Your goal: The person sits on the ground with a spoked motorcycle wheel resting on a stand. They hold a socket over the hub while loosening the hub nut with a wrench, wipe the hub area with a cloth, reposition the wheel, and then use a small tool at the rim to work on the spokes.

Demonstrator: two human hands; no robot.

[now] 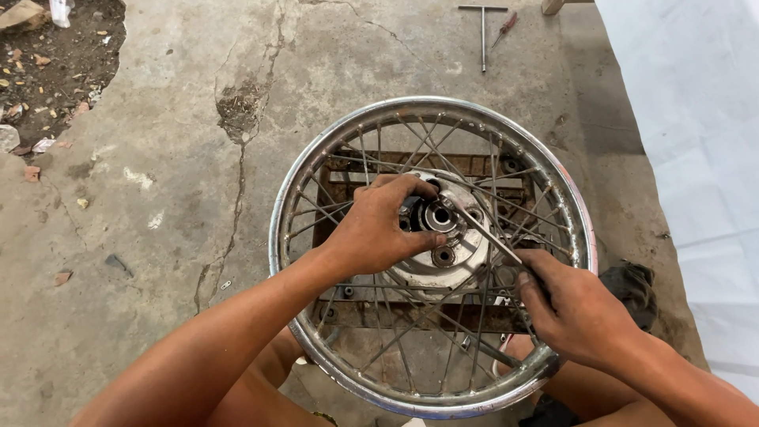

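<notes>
Left hand grips the wheel hub; right hand clasps a thin rod reaching it.

Wheel: we see a spoked wheel lying flat on a rusty frame.
Left hand: we grip the hub.
Right hand: we hold a thin metal rod.

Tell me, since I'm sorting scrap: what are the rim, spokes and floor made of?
Rim: probably chromed steel, shiny with dull, rusty patches. Spokes: thin metal wire, brownish, likely rusted steel. Floor: looks like concrete, grey, matte and cracked.
</notes>
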